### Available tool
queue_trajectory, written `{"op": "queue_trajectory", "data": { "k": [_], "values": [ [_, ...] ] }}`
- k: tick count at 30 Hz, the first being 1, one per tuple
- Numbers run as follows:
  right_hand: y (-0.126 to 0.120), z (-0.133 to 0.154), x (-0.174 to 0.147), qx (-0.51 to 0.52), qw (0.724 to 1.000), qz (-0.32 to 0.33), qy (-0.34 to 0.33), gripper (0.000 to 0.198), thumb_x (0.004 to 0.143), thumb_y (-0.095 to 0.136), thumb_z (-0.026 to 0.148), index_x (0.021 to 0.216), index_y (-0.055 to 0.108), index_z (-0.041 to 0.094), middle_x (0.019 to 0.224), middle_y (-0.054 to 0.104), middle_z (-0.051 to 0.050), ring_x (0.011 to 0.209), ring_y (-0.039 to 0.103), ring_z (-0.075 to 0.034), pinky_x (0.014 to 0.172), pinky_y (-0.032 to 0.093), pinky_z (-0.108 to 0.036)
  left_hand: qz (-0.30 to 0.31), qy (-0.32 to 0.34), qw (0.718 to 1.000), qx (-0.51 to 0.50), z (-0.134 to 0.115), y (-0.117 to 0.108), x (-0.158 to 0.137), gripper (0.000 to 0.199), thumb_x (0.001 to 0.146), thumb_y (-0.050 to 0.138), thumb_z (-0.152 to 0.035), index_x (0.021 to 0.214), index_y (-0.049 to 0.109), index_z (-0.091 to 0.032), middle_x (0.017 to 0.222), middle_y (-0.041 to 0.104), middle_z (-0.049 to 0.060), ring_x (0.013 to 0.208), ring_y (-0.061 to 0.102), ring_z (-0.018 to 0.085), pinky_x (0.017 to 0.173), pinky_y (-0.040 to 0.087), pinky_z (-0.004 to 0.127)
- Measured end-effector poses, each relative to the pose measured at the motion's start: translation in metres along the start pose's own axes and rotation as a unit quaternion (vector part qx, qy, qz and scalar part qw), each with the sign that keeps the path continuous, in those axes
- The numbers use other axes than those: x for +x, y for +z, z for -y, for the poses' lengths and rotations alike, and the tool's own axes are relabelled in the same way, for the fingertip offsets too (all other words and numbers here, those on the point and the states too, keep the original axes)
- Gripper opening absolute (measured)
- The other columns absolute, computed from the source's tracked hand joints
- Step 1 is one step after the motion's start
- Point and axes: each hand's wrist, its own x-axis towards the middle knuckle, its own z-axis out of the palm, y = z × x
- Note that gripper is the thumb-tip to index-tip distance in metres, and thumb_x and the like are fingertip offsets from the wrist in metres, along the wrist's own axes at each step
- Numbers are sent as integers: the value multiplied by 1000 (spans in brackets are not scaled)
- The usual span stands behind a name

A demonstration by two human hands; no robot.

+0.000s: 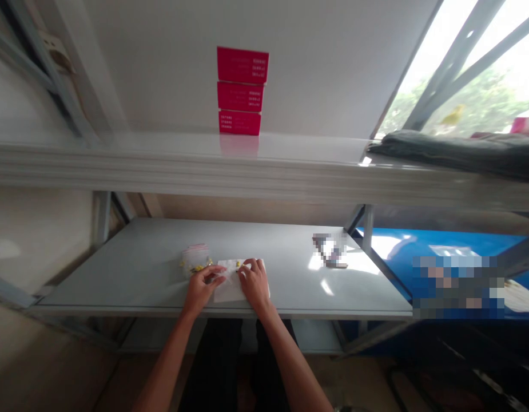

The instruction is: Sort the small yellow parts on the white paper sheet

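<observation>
Both hands work close together over a white pad or sheet [230, 293] near the table's front edge. My left hand [201, 289] has thumb and fingertips pinched at a crinkled, see-through plastic piece [230, 270] above the pad. On the other side, my right hand [254, 281] has curled fingers pressed at the pad's upper right; what they hold is too small to make out. A tiny yellow piece [238, 264] shows beside those fingertips. Just left of the pad lie clear zip bags [198, 252] with red strips, and several small yellow pieces [199, 268] are in or by them.
A grey table [139, 269] stretches out on both sides of my hands. At its right lies a blurred-out object [330, 250]. Above runs a shelf [170, 166] bearing three stacked red boxes [241, 96] and dark cloth [444, 150]. Metal posts stand at the sides.
</observation>
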Motion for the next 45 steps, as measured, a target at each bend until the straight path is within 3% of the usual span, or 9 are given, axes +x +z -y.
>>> {"op": "queue_trajectory", "data": {
  "k": [5, 10, 14, 19, 24, 30, 35, 41, 45],
  "values": [
    [-10, 3, 0, 156, 987, -21, -13, 12, 94, 63, 20, 93, 75, 23, 99, 68, -6, 96, 58, -21, 90, 47, -37, 22, 2, 999, 29, 1, 1, 1, 30, 74, 78, -38, 99, 77, -21, 106, 77, 8, 101, 71, 27, 96, 52, 40],
    [-14, 3, 1, 257, 965, 34, -42, 6, 89, 71, 21, 86, 75, 23, 91, 71, -3, 90, 62, -19, 86, 48, -32, 37, 0, 999, 35, -3, 2, 1, 32, 73, 79, -40, 97, 78, -21, 105, 78, 8, 101, 71, 28, 99, 51, 41],
    [-13, 1, 3, 242, 969, 26, -37, 14, 95, 62, 21, 94, 76, 23, 97, 71, -4, 95, 63, -18, 88, 47, -31, 38, -1, 999, 12, -6, 1, 0, 33, 71, 80, -43, 95, 77, -20, 103, 78, 9, 101, 71, 29, 98, 53, 43],
    [-6, -2, 2, 87, 996, -3, 14, 35, 96, 50, 10, 120, 70, 23, 115, 67, -9, 104, 56, -23, 97, 43, -40, -28, -36, 996, -80, -5, 1, -2, 44, 74, 78, -48, 104, 70, -17, 105, 76, 12, 100, 72, 28, 86, 58, 38],
    [0, -3, -1, 5, 999, 48, 1, 32, 92, 53, 6, 106, 76, 22, 103, 69, -10, 98, 53, -26, 92, 45, -38, -52, -42, 989, -131, -2, 3, -2, 48, 72, 80, -49, 103, 65, -16, 100, 76, 11, 99, 72, 26, 90, 56, 37],
    [-1, -4, -1, 87, 996, 11, 16, 27, 96, 51, 12, 101, 76, 22, 91, 72, -8, 91, 57, -23, 85, 46, -34, -37, -44, 992, -115, -1, 3, -1, 43, 73, 79, -47, 103, 72, -17, 104, 77, 11, 98, 72, 25, 92, 55, 37],
    [-9, -1, -1, 257, 965, 31, 38, 15, 93, 63, 26, 100, 76, 22, 84, 74, -2, 64, 53, -14, 66, 46, -25, -12, -31, 999, -30, 0, 2, -2, 34, 73, 79, -47, 93, 79, -19, 97, 79, 8, 91, 73, 25, 85, 57, 36],
    [-17, 4, -1, 308, 947, 83, 40, 12, 89, 68, 28, 92, 78, 24, 100, 77, -2, 58, 55, -10, 60, 47, -23, 14, -29, 999, -10, -2, 1, -2, 34, 74, 77, -48, 95, 80, -21, 93, 79, 7, 89, 73, 26, 86, 57, 38],
    [-18, 2, -2, 297, 949, 103, 9, 24, 95, 57, 25, 108, 76, 28, 115, 74, -2, 66, 62, -12, 63, 49, -24, 7, -47, 998, -30, 1, 2, -1, 42, 74, 76, -52, 99, 79, -19, 95, 79, 9, 86, 73, 26, 81, 59, 36]
  ]
}}
